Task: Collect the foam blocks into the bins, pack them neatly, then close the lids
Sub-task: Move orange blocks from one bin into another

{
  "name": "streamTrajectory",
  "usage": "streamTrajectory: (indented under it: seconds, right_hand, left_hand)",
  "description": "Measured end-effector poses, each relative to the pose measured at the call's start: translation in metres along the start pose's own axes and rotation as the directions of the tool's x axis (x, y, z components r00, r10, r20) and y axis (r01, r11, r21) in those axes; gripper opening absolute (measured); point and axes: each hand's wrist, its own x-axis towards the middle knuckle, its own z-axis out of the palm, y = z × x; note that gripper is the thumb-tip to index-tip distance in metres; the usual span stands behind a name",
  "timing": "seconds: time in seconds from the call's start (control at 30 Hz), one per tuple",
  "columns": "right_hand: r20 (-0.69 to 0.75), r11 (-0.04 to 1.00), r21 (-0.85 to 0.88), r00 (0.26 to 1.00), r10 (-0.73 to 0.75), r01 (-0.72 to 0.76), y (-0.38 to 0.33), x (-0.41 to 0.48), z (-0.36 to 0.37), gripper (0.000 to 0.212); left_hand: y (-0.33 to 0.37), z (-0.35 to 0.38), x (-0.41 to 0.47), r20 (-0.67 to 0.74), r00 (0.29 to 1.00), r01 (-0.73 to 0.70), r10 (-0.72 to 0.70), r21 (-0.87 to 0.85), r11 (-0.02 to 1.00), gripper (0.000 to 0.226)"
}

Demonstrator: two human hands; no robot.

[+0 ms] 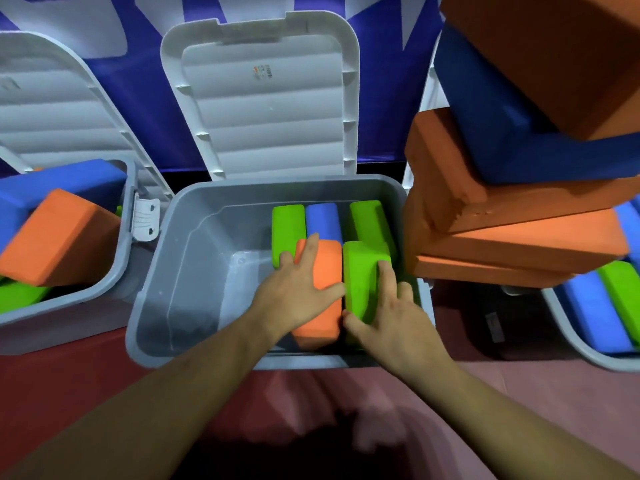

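Your left hand (294, 296) rests with fingers spread flat on the orange block (329, 261) in the middle bin (152, 282). Your right hand (394, 320) pinches the green block (360, 268) touching it, between thumb and fingers.

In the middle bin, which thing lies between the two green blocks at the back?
One blue block stands between the left green block and the right green block, as the head view shows.
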Motion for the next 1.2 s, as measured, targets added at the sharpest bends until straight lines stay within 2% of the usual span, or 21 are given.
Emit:
streamTrajectory:
  seconds: [0.1, 0.23, 0.33, 0.57, 0.7, 0.9, 0.97, 1.0, 1.07, 1.13, 1.2]
  right_hand:
    - [0.08, 1.0, -0.019, 0.997, 0.001, 0.001, 0.009, 0.006, 0.008, 0.097]
    - [0.048, 0.998, 0.045, 0.998, -0.042, 0.04, 0.021, 0.023, 0.014, 0.067]
    - [0.083, 0.999, 0.036, 0.996, -0.039, 0.036, 0.027, 0.03, 0.019, 0.058]
    - [0.159, 0.995, 0.062, 0.985, 0.061, -0.072, 0.039, 0.047, 0.028, 0.067]
    - [0.226, 0.991, -0.107, 0.969, 0.099, -0.077, 0.04, 0.05, 0.033, 0.079]
    - [0.238, 0.963, -0.265, 0.965, 0.108, -0.043, 0.042, 0.056, 0.042, 0.073]
    - [0.21, 0.96, -0.272, 0.969, 0.131, -0.071, 0.041, 0.054, 0.043, 0.069]
    - [0.151, 0.953, -0.297, 0.982, 0.115, -0.066, 0.037, 0.05, 0.041, 0.065]
    - [-0.091, 0.941, -0.328, 0.989, -0.115, 0.079, 0.031, 0.045, 0.044, 0.052]
    - [-0.185, 0.924, -0.351, 0.956, -0.228, 0.153, 0.028, 0.043, 0.045, 0.038]
    - [-0.099, 0.956, -0.263, 0.982, -0.158, 0.127, 0.03, 0.045, 0.043, 0.043]
  left_hand:
    - [-0.004, 0.015, 0.008, 0.036, 0.999, -0.032, 0.033, -0.04, 0.999, 0.097]
    - [-0.013, 0.032, 0.015, 0.066, 0.997, -0.045, 0.049, -0.06, 0.997, 0.094]
    - [-0.028, 0.048, 0.02, 0.138, 0.989, -0.048, 0.057, -0.067, 0.997, 0.09]
    - [-0.033, 0.068, 0.037, 0.256, 0.964, -0.049, 0.072, -0.097, 0.994, 0.075]
    - [-0.033, 0.074, 0.04, 0.277, 0.955, -0.081, 0.103, -0.088, 0.993, 0.075]
    - [-0.035, 0.084, 0.042, 0.229, 0.965, -0.114, 0.128, -0.072, 0.991, 0.076]
    - [-0.034, 0.085, 0.041, 0.21, 0.97, -0.111, 0.12, -0.056, 0.992, 0.077]
    - [-0.033, 0.085, 0.042, 0.204, 0.974, -0.092, 0.099, -0.045, 0.995, 0.077]
    - [-0.029, 0.083, 0.047, 0.181, 0.982, -0.047, 0.048, -0.009, 0.999, 0.079]
    - [-0.029, 0.077, 0.051, 0.154, 0.986, -0.064, 0.059, 0.028, 0.998, 0.082]
    - [-0.034, 0.073, 0.054, 0.182, 0.977, -0.12, 0.108, 0.052, 0.991, 0.085]
